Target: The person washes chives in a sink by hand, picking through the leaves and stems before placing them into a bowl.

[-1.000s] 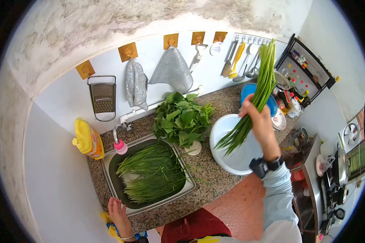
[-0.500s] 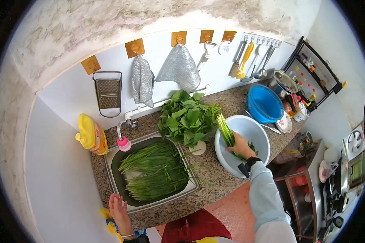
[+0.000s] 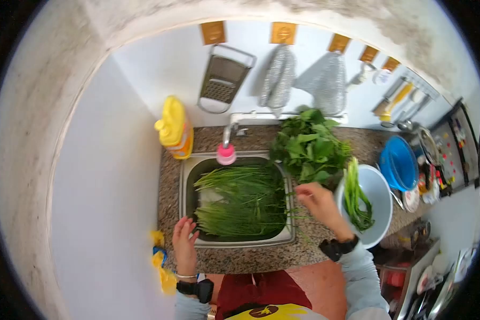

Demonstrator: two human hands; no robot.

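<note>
Right hand [image 3: 322,207] has moved from basin [image 3: 383,210] toward sink [image 3: 250,244], fingers bent.

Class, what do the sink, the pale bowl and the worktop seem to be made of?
Sink: probably stainless steel, smooth, judging by its silvery rim. Pale bowl: likely plastic, smooth, with a plain, evenly coloured wall. Worktop: granite or an imitation, its finish speckled brown and dark; looks alone can't settle which.

"What sort of place is this?"
"A kitchen; a sink [image 3: 240,244] with a faucet [image 3: 227,136] is set into the speckled desk [image 3: 250,261]; long greens [image 3: 240,213] lie inside; a grater [image 3: 224,82] hangs on the wall [image 3: 168,66]."
</note>
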